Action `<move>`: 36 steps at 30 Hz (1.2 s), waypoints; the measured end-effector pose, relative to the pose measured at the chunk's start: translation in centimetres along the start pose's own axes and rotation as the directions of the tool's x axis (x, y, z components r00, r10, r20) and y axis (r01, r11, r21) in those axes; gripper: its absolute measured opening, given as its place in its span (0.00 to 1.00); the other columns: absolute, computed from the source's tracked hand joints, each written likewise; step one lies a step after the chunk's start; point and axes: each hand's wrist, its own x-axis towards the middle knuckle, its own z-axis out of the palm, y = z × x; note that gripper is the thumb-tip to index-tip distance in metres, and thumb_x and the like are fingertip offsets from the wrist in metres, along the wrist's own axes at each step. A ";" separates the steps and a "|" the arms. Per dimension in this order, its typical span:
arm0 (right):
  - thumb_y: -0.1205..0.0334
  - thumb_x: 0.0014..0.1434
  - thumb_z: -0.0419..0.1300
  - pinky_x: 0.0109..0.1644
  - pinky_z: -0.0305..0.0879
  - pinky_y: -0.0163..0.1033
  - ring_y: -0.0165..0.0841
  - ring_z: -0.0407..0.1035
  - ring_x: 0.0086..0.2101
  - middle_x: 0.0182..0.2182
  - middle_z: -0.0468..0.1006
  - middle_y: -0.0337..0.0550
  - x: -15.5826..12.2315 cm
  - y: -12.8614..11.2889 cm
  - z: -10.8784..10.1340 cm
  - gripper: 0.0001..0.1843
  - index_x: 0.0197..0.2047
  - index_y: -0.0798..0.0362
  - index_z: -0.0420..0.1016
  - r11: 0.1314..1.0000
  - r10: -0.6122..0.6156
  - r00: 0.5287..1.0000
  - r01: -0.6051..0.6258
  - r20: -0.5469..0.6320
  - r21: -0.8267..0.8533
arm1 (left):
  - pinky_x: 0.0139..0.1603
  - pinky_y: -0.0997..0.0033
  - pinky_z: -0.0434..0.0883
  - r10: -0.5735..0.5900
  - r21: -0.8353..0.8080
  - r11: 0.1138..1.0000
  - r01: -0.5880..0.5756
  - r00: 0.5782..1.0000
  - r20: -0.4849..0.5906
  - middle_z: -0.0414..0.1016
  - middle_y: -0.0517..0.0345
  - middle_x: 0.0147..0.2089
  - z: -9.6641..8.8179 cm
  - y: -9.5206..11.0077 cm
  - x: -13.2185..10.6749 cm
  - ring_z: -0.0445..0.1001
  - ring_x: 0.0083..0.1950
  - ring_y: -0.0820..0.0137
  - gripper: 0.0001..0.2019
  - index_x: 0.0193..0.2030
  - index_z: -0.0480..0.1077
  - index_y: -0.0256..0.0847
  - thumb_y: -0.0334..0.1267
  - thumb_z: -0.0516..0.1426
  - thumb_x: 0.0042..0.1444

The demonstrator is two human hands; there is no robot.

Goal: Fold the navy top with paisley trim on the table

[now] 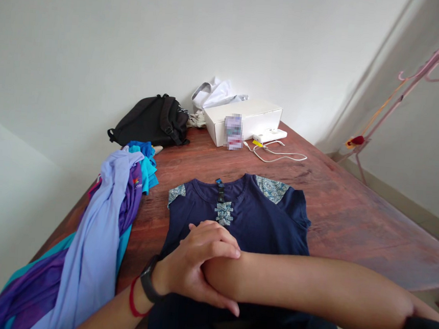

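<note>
A navy blue top [260, 224] with patterned shoulder patches and a patterned placket lies flat on the wooden table [353, 212], neckline away from me. Over its lower half my left hand [191, 264], with a dark watch and a red band at the wrist, is closed around my right wrist. My right forearm [308, 290] crosses in from the right above the top. The right hand itself is hidden under the left hand, so its fingers do not show.
A pile of lilac, purple and turquoise clothes [101, 236] hangs over the table's left edge. At the back stand a black backpack [150, 120], a white box [246, 118], a white charger with cable [271, 136] and white cloth [216, 92]. A pink coat stand [415, 79] is at right.
</note>
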 end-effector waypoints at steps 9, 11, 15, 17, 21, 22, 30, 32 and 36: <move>0.53 0.53 0.70 0.43 0.69 0.38 0.33 0.77 0.35 0.30 0.76 0.31 0.2 0.0 0.1 0.18 0.44 0.53 0.77 0.998 0.061 0.995 -0.062 -0.082 -0.009 | 0.53 0.59 0.68 0.003 -0.031 1.000 -0.004 1.000 -0.021 0.77 0.51 0.45 0.1 -0.1 0.1 0.77 0.44 0.62 0.38 0.57 0.62 0.48 0.57 0.71 0.43; 0.53 0.52 0.71 0.43 0.69 0.38 0.33 0.77 0.36 0.30 0.76 0.32 0.2 0.0 0.1 0.18 0.43 0.53 0.77 0.994 0.110 0.986 -0.112 -0.129 -0.009 | 0.53 0.58 0.68 -0.002 -0.030 1.000 0.001 1.000 -0.025 0.76 0.51 0.45 0.1 -0.1 0.0 0.77 0.44 0.61 0.38 0.57 0.61 0.48 0.57 0.71 0.43; 0.55 0.51 0.71 0.42 0.70 0.36 0.32 0.77 0.36 0.31 0.78 0.32 0.3 -0.1 -0.1 0.17 0.41 0.53 0.77 0.986 0.163 0.975 -0.164 -0.153 0.008 | 0.53 0.58 0.68 0.001 -0.030 1.000 -0.002 1.000 -0.031 0.76 0.51 0.45 0.2 -0.1 0.0 0.77 0.43 0.61 0.39 0.56 0.61 0.48 0.58 0.72 0.42; 0.55 0.51 0.71 0.42 0.70 0.36 0.32 0.77 0.36 0.31 0.78 0.32 0.3 -0.1 -0.1 0.17 0.41 0.53 0.76 0.987 0.158 0.978 -0.159 -0.134 0.004 | 0.53 0.58 0.68 0.002 -0.030 1.000 -0.003 0.999 -0.038 0.76 0.51 0.45 0.2 -0.2 0.0 0.77 0.43 0.61 0.39 0.56 0.61 0.48 0.58 0.72 0.41; 0.54 0.51 0.71 0.44 0.69 0.36 0.33 0.78 0.37 0.31 0.77 0.31 0.3 -0.3 -0.2 0.17 0.41 0.53 0.75 0.998 0.065 0.998 -0.065 -0.028 -0.018 | 0.53 0.58 0.68 -0.001 -0.031 1.000 0.000 0.999 -0.047 0.77 0.51 0.45 0.2 -0.2 -0.1 0.77 0.44 0.61 0.39 0.55 0.60 0.48 0.58 0.72 0.40; 0.54 0.51 0.71 0.44 0.69 0.37 0.33 0.78 0.38 0.31 0.77 0.31 0.3 -0.3 -0.2 0.17 0.41 0.53 0.75 0.998 0.052 0.999 -0.052 -0.014 -0.021 | 0.53 0.57 0.68 -0.003 -0.032 0.999 0.001 0.999 -0.048 0.77 0.51 0.45 0.3 -0.2 -0.1 0.77 0.44 0.61 0.40 0.55 0.60 0.48 0.58 0.72 0.40; 0.60 0.57 0.66 0.41 0.71 0.36 0.31 0.78 0.34 0.28 0.76 0.30 0.7 -0.8 -0.2 0.09 0.42 0.53 0.76 0.971 0.238 0.956 -0.238 -0.172 0.020 | 0.54 0.56 0.69 0.005 -0.028 1.000 -0.006 1.000 -0.029 0.77 0.50 0.46 0.1 -0.1 0.0 0.78 0.45 0.60 0.40 0.58 0.62 0.47 0.58 0.71 0.42; 0.63 0.57 0.66 0.40 0.71 0.36 0.31 0.78 0.34 0.28 0.75 0.30 0.7 -0.7 -0.1 0.09 0.43 0.53 0.76 0.971 0.237 0.955 -0.239 -0.177 0.008 | 0.54 0.56 0.69 0.003 -0.017 1.000 -0.003 1.000 -0.011 0.77 0.50 0.46 0.0 0.0 0.0 0.78 0.46 0.60 0.39 0.59 0.63 0.47 0.58 0.71 0.44; 0.63 0.58 0.64 0.42 0.71 0.37 0.31 0.78 0.35 0.29 0.76 0.30 0.5 -0.6 -0.3 0.08 0.43 0.52 0.77 0.974 0.223 0.963 -0.225 -0.153 0.004 | 0.54 0.56 0.69 0.009 -0.016 1.000 -0.009 1.000 -0.011 0.77 0.50 0.46 0.0 -0.1 -0.1 0.78 0.46 0.60 0.38 0.59 0.63 0.47 0.57 0.71 0.44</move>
